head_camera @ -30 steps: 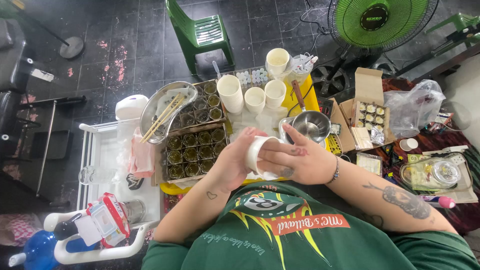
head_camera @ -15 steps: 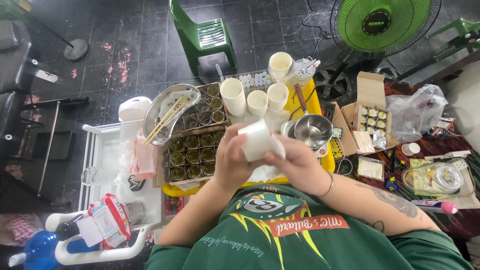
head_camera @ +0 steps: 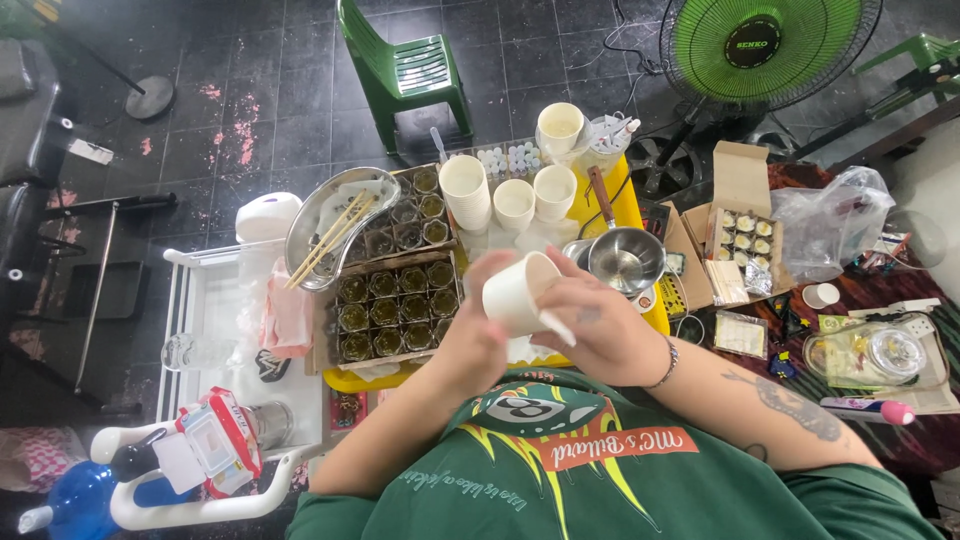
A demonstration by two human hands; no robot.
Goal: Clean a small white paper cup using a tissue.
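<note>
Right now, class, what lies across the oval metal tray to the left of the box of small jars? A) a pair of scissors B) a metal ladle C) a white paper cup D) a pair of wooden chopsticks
D: a pair of wooden chopsticks lies slanted across the oval metal tray, left of the box of small jars.

The person wears a dark green short-sleeved cotton T-shirt (head_camera: 600, 470) printed with a yellow sunburst, a round emblem and an orange banner. A thin beaded bracelet (head_camera: 664, 364) circles the right wrist, and dark tattoos (head_camera: 790, 408) mark the right forearm.
</note>
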